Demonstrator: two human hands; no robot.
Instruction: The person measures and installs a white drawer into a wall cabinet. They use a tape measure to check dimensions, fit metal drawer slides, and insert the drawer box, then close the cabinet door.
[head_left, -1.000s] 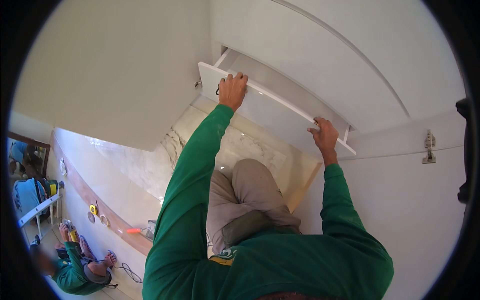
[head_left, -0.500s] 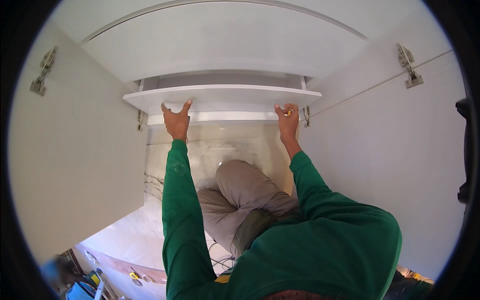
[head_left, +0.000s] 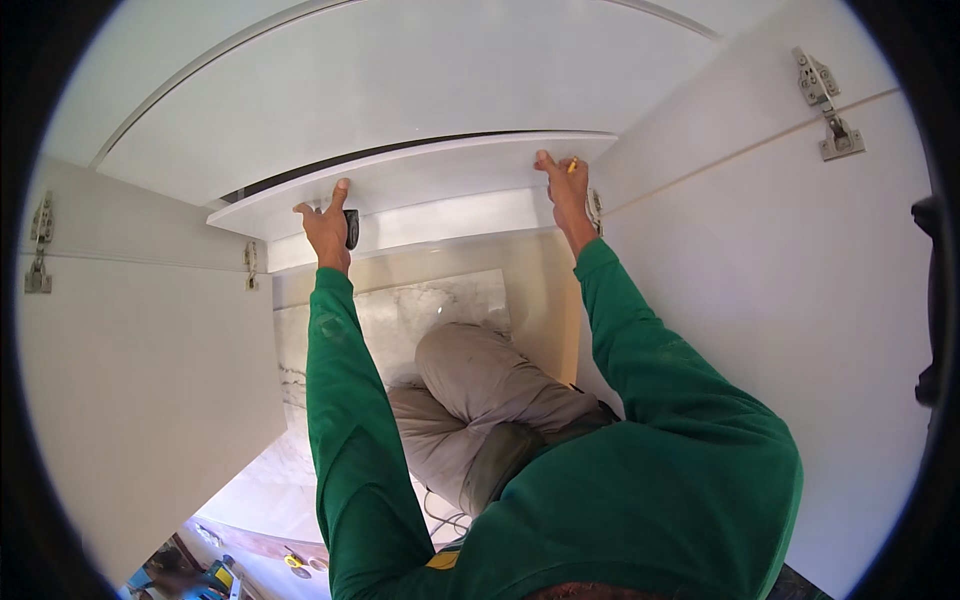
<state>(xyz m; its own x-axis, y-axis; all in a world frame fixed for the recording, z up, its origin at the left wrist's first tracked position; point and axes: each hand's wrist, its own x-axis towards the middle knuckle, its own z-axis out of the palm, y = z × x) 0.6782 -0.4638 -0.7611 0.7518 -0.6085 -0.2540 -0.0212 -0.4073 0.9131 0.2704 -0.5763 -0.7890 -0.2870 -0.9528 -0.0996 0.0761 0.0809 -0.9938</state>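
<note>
A white drawer front (head_left: 440,178) is nearly closed in the cabinet, with a narrow dark gap along its top edge. Against its left part, my left hand (head_left: 325,235) presses a thumb, index finger stretched out. A black object (head_left: 351,228) shows beside that palm and seems held by the lower fingers; its kind is hidden. Toward the drawer's right end, my right hand (head_left: 568,200) pushes with its thumb. From its curled fingers pokes the end of a thin yellow stick (head_left: 573,166), like a pencil.
Open white doors stand at the left (head_left: 150,380) and right (head_left: 740,260), with metal hinges (head_left: 842,140). A larger white panel (head_left: 380,85) lies above the drawer. Below is a marbled slab (head_left: 400,305). Cables (head_left: 445,515) lie by my legs; tools (head_left: 215,578) sit at lower left.
Both hands have pushed the drawer inward, so its inside no longer shows. My view has turned, and the cabinet now appears tilted.
</note>
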